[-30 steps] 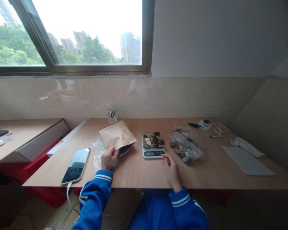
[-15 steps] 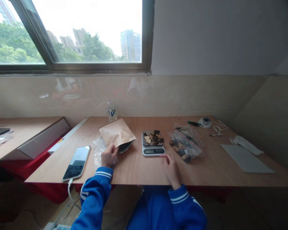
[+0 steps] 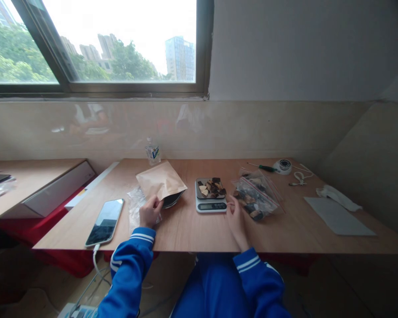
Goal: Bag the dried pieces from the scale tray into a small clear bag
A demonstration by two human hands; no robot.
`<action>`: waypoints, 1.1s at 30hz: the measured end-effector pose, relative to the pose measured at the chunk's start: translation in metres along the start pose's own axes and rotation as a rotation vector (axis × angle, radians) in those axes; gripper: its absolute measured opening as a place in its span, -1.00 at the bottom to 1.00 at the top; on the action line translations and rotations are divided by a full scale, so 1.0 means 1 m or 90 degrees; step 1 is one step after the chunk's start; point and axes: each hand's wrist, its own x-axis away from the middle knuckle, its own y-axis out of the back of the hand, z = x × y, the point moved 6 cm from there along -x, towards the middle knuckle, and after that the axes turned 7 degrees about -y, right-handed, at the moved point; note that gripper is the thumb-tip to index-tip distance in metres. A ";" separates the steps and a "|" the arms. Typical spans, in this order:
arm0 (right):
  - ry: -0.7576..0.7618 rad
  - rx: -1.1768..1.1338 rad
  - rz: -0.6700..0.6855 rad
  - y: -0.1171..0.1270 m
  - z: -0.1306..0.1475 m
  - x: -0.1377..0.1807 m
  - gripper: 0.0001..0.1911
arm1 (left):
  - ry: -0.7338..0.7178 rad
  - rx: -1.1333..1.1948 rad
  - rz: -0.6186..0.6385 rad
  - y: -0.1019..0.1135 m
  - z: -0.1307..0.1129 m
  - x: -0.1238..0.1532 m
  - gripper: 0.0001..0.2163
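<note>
My left hand (image 3: 150, 212) is closed on the open mouth of a brown paper pouch (image 3: 160, 183) lying on the wooden table (image 3: 199, 227). A small kitchen scale (image 3: 210, 195) stands in the middle with dark and pale dried pieces (image 3: 212, 187) piled on its platform. My right hand (image 3: 235, 215) rests on the table just right of the scale, fingers loosely curled, its fingertips next to a clear zip bag (image 3: 257, 196) full of the same pieces. I cannot make out anything in the right hand's fingers.
A phone (image 3: 105, 221) on a charging cable lies at the left front. Clear plastic bags (image 3: 135, 207) sit under the pouch. A small bottle (image 3: 152, 153) stands by the wall. A screwdriver (image 3: 262, 167), a round device (image 3: 283, 166), a cable and grey paper (image 3: 338, 216) lie at the right.
My right hand has moved from the front of the scale up and to the right, toward the zip bag. The left hand has stayed on the pouch.
</note>
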 end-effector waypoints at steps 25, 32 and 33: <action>-0.051 -0.016 -0.049 0.016 -0.015 -0.005 -0.62 | -0.115 0.025 0.173 -0.018 -0.015 0.000 -0.69; -0.037 -0.022 -0.053 0.016 -0.016 -0.007 -0.66 | -0.146 -0.132 0.227 -0.020 -0.023 -0.002 -0.72; -0.037 -0.025 -0.053 0.016 -0.016 -0.007 -0.66 | -0.136 -0.149 0.218 -0.018 -0.022 -0.001 -0.74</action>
